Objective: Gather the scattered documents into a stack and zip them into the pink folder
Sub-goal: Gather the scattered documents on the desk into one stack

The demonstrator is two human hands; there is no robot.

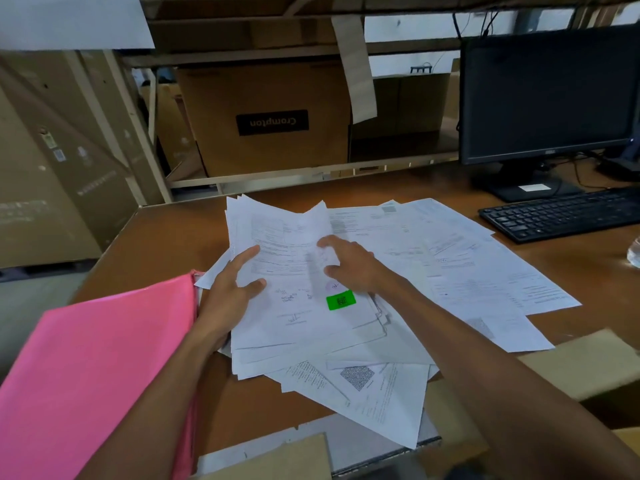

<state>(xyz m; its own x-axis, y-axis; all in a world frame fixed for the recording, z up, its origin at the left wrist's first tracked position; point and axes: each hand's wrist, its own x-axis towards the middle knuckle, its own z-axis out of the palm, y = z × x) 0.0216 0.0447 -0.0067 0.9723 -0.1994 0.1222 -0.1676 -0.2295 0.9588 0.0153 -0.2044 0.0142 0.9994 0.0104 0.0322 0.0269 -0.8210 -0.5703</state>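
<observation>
Gripping the paper stack (294,271), both hands, left (228,296) and right (353,266), sit just right of the pink folder (97,368).

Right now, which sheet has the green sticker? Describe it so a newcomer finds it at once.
On the brown desk, left of the keyboard, lies a spread of papers. The sheet tops the pile between both hands, beside the pink folder. It alone bears a bright green sticker.

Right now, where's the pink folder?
In the head view the pink folder lies at the lower left on the desk, just left of the left hand and the paper pile.
</observation>
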